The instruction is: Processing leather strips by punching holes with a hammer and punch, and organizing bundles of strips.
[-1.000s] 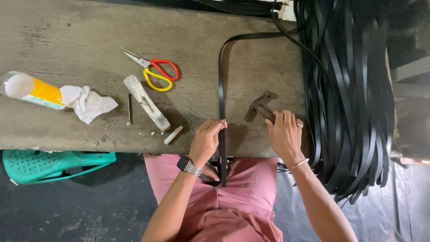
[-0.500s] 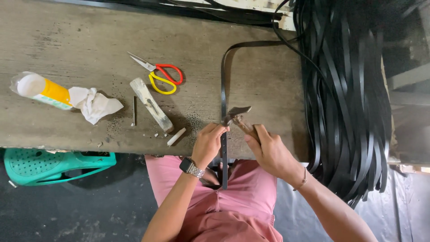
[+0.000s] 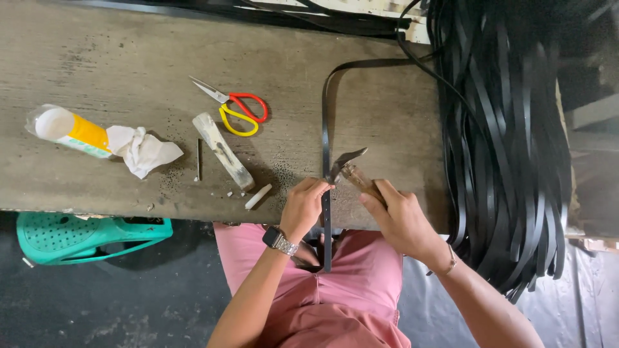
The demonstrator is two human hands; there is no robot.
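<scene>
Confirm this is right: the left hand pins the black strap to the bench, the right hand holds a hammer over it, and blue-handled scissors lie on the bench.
Wrong on one point: the scissors have red and yellow handles, not blue, as the head view shows. The left hand does pin the black strap to the bench, and the right hand holds the hammer.

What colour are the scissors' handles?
One handle of the scissors is red, the other yellow. The head view shows them best.

Head camera looks straight down, close over the workbench [image 3: 129, 51].
</scene>
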